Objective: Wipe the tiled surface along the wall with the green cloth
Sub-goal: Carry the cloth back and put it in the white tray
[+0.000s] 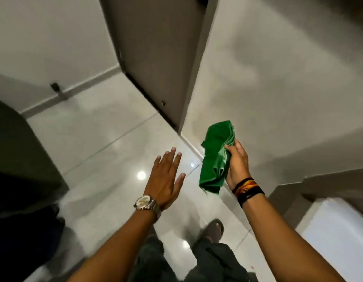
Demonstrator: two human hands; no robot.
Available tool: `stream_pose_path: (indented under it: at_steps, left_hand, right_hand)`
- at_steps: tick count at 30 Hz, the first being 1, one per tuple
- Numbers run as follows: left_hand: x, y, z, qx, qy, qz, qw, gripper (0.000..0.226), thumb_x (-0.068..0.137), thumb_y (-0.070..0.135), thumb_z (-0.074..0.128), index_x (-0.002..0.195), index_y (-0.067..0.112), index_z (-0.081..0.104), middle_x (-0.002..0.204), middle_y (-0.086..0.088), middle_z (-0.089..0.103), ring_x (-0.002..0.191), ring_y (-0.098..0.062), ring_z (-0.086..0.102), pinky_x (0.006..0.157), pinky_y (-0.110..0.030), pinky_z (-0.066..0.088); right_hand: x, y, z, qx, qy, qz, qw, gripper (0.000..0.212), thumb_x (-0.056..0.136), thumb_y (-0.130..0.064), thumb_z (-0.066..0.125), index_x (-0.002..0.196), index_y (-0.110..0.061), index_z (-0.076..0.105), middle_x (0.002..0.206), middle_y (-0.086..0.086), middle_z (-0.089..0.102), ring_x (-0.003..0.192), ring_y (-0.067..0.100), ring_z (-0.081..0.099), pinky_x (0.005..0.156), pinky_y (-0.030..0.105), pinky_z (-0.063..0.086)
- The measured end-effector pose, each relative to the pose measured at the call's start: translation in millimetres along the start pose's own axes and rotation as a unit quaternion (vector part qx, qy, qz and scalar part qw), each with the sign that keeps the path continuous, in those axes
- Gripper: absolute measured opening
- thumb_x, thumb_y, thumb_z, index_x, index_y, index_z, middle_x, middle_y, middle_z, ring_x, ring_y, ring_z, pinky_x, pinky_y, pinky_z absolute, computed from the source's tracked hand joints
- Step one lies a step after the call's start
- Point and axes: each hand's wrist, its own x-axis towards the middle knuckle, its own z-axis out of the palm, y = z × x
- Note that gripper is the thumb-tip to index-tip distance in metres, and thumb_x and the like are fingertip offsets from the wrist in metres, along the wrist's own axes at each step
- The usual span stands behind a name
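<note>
From where I stand, the left hand point(166, 178) hovers flat and released, fingers spread, over the glossy floor tiles point(107, 151). At about three o'clock from it, the right hand point(236, 165) grasps the bunched green cloth point(215, 157), held in the air beside the pale wall point(278, 88).
</note>
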Motion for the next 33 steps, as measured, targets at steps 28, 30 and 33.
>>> stream_pose_path:
  at_steps: [28,30,33]
  left_hand:
    - [-7.6,270.1,92.8,0.116,-0.105,0.304,0.940,0.071,0.108,0.054,0.017,0.173,0.024,0.013,0.181,0.001,0.000,0.171,-0.024,0.004,0.138,-0.041,-0.007]
    - [-12.9,277.0,98.8,0.118,-0.098,0.276,0.949,0.074,0.106,0.056,0.013,0.173,0.024,0.013,0.182,0.000,0.001,0.171,-0.023,0.003,0.139,-0.042,-0.005]
    - [-29.3,271.1,100.3,0.109,-0.065,0.229,0.965,0.073,0.108,0.055,0.021,0.173,0.021,0.019,0.183,-0.002,0.007,0.170,-0.021,0.002,0.139,-0.042,-0.003]
  right_hand:
    - [-143.4,-23.9,-322.6,0.327,0.152,0.053,0.931,0.048,0.092,-0.039,0.068,0.132,-0.013,0.069,0.125,0.019,0.074,0.112,0.038,0.072,0.096,0.052,0.058]
    - [-125.5,-21.7,-323.5,0.277,0.157,0.075,0.945,0.042,0.090,-0.026,0.073,0.128,-0.009,0.070,0.124,0.023,0.073,0.114,0.042,0.071,0.098,0.056,0.057]
    - [-105.6,-16.6,-322.9,0.197,0.206,0.099,0.953,0.042,0.084,-0.009,0.064,0.125,0.001,0.063,0.128,0.026,0.068,0.120,0.044,0.065,0.107,0.063,0.049]
